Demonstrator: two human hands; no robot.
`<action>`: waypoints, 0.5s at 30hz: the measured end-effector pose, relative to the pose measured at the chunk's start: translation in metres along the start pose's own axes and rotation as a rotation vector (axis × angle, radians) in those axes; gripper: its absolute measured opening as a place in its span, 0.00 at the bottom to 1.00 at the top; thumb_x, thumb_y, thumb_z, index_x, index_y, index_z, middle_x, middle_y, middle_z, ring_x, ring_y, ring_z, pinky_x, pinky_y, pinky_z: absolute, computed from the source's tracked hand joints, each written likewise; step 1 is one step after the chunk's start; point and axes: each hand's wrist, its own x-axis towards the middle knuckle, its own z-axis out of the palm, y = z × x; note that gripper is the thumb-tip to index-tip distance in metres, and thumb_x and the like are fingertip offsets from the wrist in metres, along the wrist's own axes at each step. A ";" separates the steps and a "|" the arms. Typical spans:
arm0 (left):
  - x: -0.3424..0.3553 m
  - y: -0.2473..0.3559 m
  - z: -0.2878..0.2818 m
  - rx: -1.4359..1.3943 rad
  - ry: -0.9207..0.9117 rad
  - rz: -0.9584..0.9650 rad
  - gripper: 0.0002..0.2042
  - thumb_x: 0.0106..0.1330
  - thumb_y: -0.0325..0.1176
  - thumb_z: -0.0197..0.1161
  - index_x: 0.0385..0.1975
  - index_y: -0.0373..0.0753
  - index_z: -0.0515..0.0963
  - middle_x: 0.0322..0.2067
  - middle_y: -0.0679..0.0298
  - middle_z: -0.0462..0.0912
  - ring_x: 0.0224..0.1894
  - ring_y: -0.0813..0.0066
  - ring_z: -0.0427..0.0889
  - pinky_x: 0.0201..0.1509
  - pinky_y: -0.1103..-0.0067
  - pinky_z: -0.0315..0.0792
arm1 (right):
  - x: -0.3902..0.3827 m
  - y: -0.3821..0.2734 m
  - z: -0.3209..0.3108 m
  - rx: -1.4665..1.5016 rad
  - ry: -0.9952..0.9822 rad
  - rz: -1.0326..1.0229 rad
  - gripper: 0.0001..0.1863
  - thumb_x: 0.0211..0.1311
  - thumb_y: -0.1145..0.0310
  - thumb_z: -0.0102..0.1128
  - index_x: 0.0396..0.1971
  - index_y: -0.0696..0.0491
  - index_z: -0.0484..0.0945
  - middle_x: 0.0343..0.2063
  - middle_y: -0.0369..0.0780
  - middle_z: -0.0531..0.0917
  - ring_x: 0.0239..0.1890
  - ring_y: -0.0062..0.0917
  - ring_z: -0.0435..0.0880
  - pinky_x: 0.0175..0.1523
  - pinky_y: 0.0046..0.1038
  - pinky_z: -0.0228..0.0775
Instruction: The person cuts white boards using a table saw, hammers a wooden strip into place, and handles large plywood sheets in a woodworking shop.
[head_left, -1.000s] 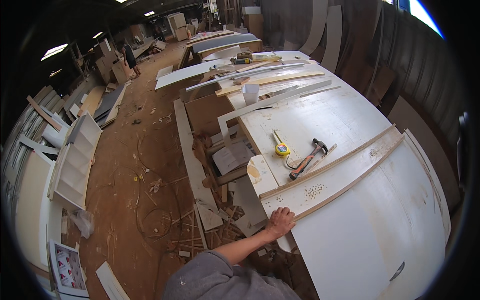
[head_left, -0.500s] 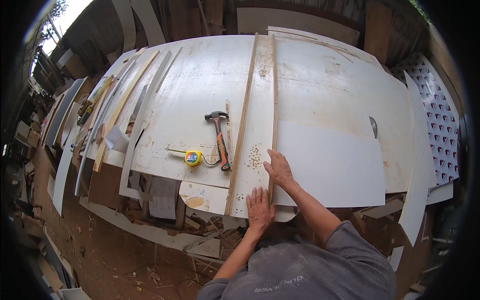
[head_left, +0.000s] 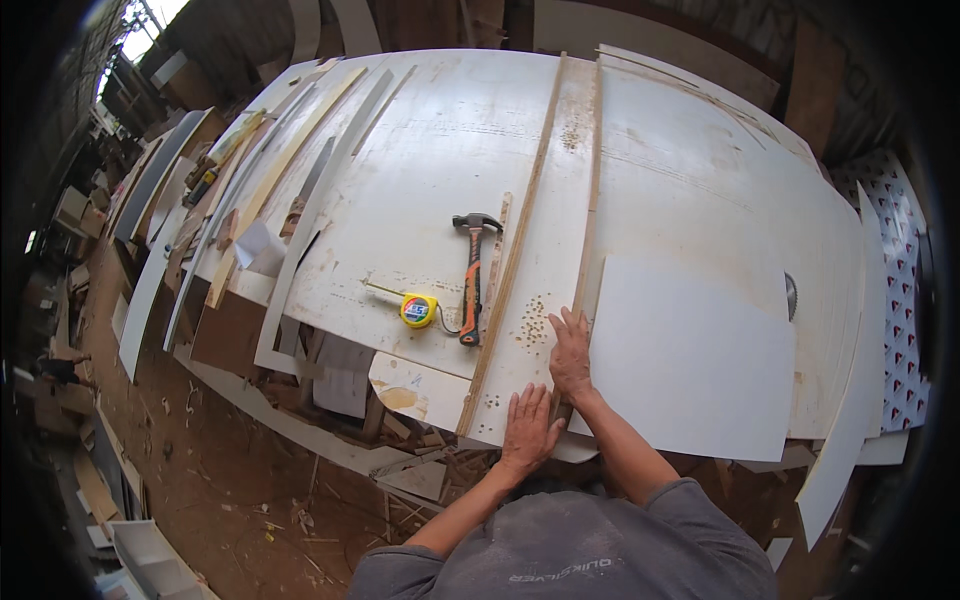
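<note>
A long white board (head_left: 535, 270) with a wooden strip along each long edge runs away from me across the worktable. My left hand (head_left: 530, 433) lies flat on its near end, fingers stretched forward and apart. Farther up, my right hand (head_left: 571, 354) rests with extended fingers on the right wooden strip (head_left: 590, 225). Clusters of small brown holes or dots mark the board near both hands. Just right of my right hand lies a plain white sheet (head_left: 695, 355). Left of the board are a claw hammer (head_left: 472, 280) with a black-and-orange handle and a yellow tape measure (head_left: 418, 310), its tape partly out.
Several long strips (head_left: 285, 180) and a white L-shaped piece (head_left: 315, 215) lie on the left of the worktable (head_left: 420, 130). A round saw blade (head_left: 791, 296) shows at the right. Beyond it stands a patterned sheet (head_left: 895, 290). Wood offcuts litter the brown floor (head_left: 225, 480).
My head view has turned, shifting the scene rightward. My right hand has turned, its fingers pointing more along the strip. A narrow gap now shows between the strip and the white sheet.
</note>
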 end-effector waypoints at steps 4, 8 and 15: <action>0.025 -0.049 -0.067 -0.186 0.144 0.030 0.22 0.63 0.33 0.61 0.57 0.37 0.70 0.57 0.52 0.70 0.62 0.52 0.66 0.66 0.63 0.60 | -0.003 0.008 -0.009 -0.011 -0.013 0.014 0.29 0.52 0.85 0.45 0.58 0.56 0.67 0.63 0.49 0.62 0.67 0.56 0.52 0.72 0.49 0.44; 0.044 -0.201 -0.186 0.188 0.519 -0.220 0.20 0.63 0.31 0.59 0.55 0.37 0.70 0.54 0.51 0.71 0.60 0.52 0.68 0.63 0.63 0.62 | -0.004 -0.002 -0.005 -0.036 -0.062 0.051 0.28 0.53 0.86 0.44 0.57 0.56 0.68 0.64 0.48 0.62 0.69 0.53 0.51 0.72 0.49 0.43; 0.020 -0.380 -0.313 0.676 0.405 -0.882 0.30 0.61 0.41 0.62 0.62 0.39 0.63 0.59 0.53 0.67 0.63 0.55 0.64 0.65 0.59 0.60 | 0.000 -0.003 -0.007 -0.038 -0.081 0.085 0.26 0.54 0.86 0.42 0.55 0.56 0.71 0.63 0.48 0.63 0.68 0.51 0.53 0.73 0.48 0.42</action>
